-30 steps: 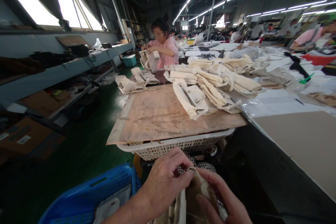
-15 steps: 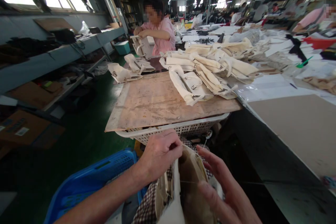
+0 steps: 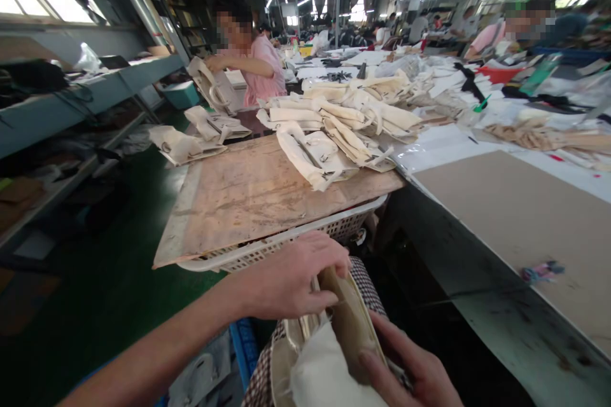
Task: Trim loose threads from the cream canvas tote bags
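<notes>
Bottom centre of the frame: left hand (image 3: 291,276) clamped on the cream bag (image 3: 351,324) at its top edge — right hand (image 3: 413,375) gripping its lower side.

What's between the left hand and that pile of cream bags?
In the head view, the basket rim and a bare, stained stretch of board lie between the left hand, holding a tan bag, and the bag pile.

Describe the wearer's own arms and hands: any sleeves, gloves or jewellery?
Both hands are bare, no gloves. The left hand shows no ring, and its forearm is bare to the picture's edge, with no sleeve or watch. Only part of the right hand shows; its wrist is cut off.
</notes>
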Action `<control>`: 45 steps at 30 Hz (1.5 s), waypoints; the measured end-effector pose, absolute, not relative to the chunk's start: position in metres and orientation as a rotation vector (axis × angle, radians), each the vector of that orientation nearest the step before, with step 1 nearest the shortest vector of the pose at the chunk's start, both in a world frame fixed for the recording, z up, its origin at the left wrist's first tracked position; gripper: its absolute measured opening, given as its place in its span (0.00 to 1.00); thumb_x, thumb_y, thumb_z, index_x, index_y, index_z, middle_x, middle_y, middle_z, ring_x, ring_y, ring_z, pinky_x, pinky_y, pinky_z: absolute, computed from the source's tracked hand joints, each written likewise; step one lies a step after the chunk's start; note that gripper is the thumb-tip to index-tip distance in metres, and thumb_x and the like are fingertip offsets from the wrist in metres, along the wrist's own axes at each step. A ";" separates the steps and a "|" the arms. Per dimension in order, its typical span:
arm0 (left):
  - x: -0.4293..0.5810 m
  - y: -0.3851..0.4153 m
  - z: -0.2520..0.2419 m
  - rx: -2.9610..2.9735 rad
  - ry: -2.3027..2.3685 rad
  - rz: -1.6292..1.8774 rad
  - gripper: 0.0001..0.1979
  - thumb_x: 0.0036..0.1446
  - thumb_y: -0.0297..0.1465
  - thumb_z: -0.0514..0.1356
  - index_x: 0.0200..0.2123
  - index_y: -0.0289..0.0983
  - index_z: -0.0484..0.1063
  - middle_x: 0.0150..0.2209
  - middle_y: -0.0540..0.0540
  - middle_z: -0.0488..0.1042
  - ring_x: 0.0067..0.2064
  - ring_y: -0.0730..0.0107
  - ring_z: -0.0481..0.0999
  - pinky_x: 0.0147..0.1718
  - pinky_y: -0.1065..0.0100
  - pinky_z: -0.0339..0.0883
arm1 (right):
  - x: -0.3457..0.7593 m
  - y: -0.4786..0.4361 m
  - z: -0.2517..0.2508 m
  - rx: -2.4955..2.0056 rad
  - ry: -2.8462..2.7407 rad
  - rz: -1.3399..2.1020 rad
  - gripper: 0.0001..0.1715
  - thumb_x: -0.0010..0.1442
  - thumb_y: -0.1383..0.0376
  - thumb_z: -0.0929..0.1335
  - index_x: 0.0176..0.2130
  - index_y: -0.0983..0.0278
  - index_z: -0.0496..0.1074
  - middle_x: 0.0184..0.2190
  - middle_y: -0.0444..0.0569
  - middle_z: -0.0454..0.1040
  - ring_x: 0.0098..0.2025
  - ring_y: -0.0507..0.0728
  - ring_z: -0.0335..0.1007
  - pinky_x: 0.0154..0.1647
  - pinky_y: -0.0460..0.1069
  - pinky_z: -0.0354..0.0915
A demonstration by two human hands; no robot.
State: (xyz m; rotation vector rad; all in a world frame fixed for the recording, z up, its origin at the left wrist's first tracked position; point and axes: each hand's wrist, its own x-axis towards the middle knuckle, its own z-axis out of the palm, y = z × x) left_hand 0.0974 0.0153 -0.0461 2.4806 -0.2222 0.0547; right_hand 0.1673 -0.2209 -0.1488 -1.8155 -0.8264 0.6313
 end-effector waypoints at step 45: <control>0.114 -0.011 -0.069 2.514 -0.339 0.223 0.09 0.54 0.22 0.62 0.24 0.36 0.66 0.34 0.50 0.77 0.36 0.71 0.72 0.42 0.64 0.59 | 0.160 -0.228 -0.138 -1.833 -0.931 0.550 0.23 0.67 0.56 0.63 0.55 0.63 0.72 0.50 0.53 0.78 0.46 0.58 0.79 0.46 0.44 0.73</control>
